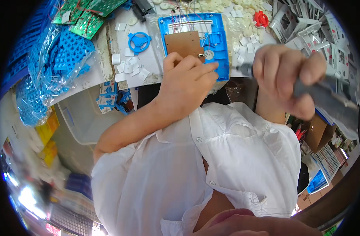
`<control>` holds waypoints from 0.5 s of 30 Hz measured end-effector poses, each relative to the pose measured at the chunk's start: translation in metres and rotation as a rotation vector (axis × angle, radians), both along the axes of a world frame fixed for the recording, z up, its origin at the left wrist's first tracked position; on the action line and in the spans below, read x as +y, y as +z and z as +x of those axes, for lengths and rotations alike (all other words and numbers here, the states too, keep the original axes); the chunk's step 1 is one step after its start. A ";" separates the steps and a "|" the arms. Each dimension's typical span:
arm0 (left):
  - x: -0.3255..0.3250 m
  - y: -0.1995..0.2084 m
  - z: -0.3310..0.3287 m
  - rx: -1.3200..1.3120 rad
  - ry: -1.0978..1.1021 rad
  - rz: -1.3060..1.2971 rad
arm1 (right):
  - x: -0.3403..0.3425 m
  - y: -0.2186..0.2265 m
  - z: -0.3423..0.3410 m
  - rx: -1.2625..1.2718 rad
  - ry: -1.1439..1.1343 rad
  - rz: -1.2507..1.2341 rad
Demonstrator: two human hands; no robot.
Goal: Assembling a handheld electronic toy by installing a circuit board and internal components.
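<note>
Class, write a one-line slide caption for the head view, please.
Left hand at a brown board over a blue case; right hand holding a grey tool.

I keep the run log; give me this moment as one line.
left hand: over board and blue casing | right hand: holding grey tool, tip toward casing | blue wheel: left of casing

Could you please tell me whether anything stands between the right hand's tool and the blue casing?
Nothing visible stands between the grey tool and blue casing; the left hand covers part of the casing's near edge.
</note>
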State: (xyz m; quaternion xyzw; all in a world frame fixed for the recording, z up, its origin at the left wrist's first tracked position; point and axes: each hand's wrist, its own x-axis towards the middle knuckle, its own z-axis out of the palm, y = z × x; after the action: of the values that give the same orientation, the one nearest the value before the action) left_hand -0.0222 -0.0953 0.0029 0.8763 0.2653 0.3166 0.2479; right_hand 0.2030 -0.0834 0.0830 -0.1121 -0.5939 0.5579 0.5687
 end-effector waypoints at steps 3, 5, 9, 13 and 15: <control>-0.004 0.008 -0.002 -0.100 0.015 -0.281 | -0.018 0.008 -0.015 -0.027 -0.072 -0.062; -0.005 0.009 -0.002 -0.112 0.013 -0.341 | -0.022 0.006 -0.023 -0.011 -0.105 -0.084; -0.002 0.011 -0.009 -0.091 0.053 -0.306 | -0.019 0.004 -0.031 0.016 -0.103 -0.098; 0.007 0.013 -0.013 -0.043 0.088 -0.079 | -0.015 -0.001 -0.039 -0.008 -0.116 -0.078; 0.016 0.019 -0.013 0.010 0.036 0.005 | -0.014 0.000 -0.040 -0.016 -0.140 -0.102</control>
State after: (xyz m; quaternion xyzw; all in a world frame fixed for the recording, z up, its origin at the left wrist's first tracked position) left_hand -0.0356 -0.0789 0.0214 0.8736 0.2815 0.3171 0.2389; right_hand 0.1630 -0.0974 0.0825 -0.1866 -0.5598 0.5456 0.5951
